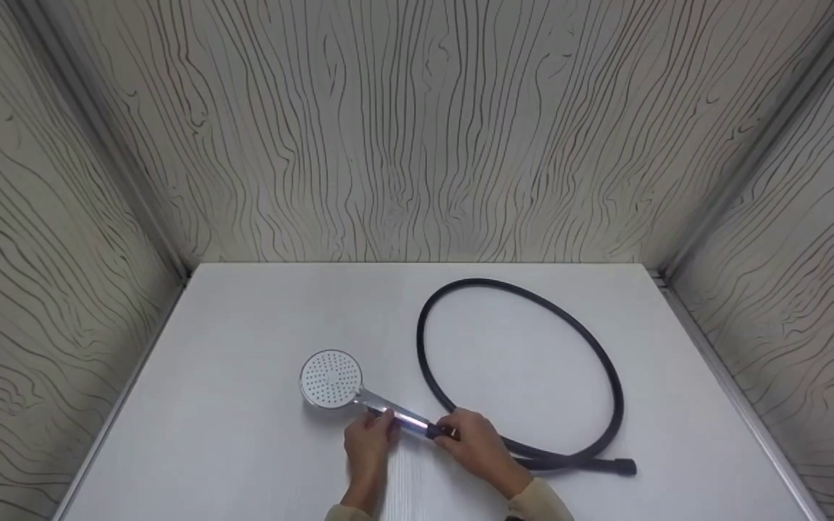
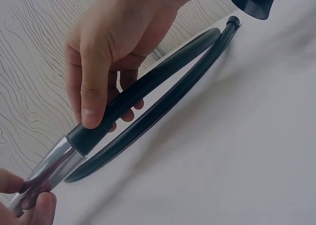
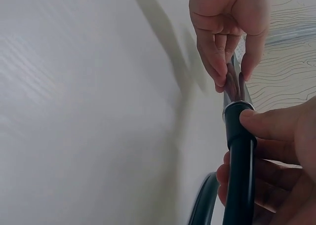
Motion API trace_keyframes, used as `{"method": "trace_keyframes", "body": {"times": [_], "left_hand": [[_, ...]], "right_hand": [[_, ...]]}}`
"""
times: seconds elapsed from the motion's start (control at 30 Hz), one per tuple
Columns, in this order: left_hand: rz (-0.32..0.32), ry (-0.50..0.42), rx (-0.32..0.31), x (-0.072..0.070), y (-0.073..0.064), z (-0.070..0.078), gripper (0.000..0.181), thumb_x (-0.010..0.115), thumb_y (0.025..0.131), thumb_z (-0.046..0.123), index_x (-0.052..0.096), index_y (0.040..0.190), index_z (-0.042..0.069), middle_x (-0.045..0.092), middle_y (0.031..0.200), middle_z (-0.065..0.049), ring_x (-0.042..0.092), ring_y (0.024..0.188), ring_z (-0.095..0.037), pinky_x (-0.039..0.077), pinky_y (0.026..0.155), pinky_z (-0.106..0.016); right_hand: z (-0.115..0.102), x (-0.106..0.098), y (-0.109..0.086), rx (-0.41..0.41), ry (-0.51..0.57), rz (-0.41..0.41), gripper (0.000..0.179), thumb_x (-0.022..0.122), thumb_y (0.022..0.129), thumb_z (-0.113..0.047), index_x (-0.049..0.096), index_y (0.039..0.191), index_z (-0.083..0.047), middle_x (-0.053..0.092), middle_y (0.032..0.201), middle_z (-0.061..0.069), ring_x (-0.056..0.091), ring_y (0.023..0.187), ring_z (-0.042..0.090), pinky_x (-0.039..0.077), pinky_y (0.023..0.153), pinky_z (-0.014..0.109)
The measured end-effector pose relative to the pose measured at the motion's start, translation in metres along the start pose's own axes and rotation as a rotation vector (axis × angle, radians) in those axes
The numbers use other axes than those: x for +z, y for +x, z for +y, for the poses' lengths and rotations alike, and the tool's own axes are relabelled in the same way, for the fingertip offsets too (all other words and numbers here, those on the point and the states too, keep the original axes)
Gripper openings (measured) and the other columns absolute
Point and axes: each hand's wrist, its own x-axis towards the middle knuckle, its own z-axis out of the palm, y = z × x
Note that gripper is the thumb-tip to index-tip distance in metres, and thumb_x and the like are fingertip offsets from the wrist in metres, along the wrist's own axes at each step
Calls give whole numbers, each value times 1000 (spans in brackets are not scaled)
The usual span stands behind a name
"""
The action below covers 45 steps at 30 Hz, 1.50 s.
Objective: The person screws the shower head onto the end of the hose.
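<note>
A chrome shower head (image 1: 330, 379) with a round, pale, dotted spray face lies angled in front of me, its face turned up. My left hand (image 1: 370, 441) pinches its shiny handle (image 2: 52, 163) between thumb and fingers. My right hand (image 1: 478, 443) grips the collar (image 3: 239, 120) at one end of a black shower hose (image 1: 478, 281). That collar sits in line with the handle's end and meets it in both wrist views. How far the two are joined inside is hidden.
The hose makes a wide loop on the white table (image 1: 243, 318) to the right. Its other end (image 1: 625, 467) lies beyond my right hand. Wood-grain panels (image 1: 417, 130) stand at the back and sides. A dark flared piece (image 2: 256, 2) shows at the left wrist view's top edge.
</note>
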Motion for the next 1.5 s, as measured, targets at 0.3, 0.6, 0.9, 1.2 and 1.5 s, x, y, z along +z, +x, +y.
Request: {"method": "trace_keyframes", "body": {"times": [0.3, 0.6, 0.9, 1.2, 1.5], "left_hand": [[-36, 55, -18, -5, 2, -4, 22, 62, 93, 25, 64, 93, 3, 66, 79, -6, 61, 72, -17, 48, 61, -27], [-35, 86, -35, -5, 4, -8, 30, 60, 94, 27, 65, 107, 1, 69, 85, -7, 64, 77, -17, 51, 67, -29], [-30, 71, -56, -7, 5, -7, 26, 61, 93, 24, 65, 103, 0, 69, 83, -7, 63, 74, -17, 51, 64, -28], [-16, 40, -77, -7, 6, -9, 26, 63, 92, 21, 66, 103, -2, 69, 81, -8, 63, 72, -16, 52, 63, -27], [-26, 99, -37, -8, 6, -11, 26, 59, 93, 18, 67, 104, -4, 68, 74, -6, 62, 66, -13, 50, 59, -24]], "right_hand": [[1, 4, 2, 27, -31, -15, 11, 73, 82, -18, 75, 91, -11, 63, 79, -6, 50, 69, 2, 43, 58, 18], [2, 6, 2, 0, -44, -28, 13, 70, 80, -12, 75, 92, -9, 64, 79, -4, 51, 68, 3, 44, 57, 18], [0, 8, 2, 5, -61, -32, 12, 72, 80, -13, 75, 92, -10, 63, 79, -5, 51, 68, 3, 44, 57, 19], [2, 11, 3, -9, -78, -27, 12, 73, 80, -13, 75, 92, -11, 63, 80, -5, 51, 69, 3, 45, 58, 20], [5, 13, 2, -18, -71, -36, 12, 72, 81, -16, 76, 93, -12, 61, 79, -7, 50, 70, 3, 43, 59, 19]]}}
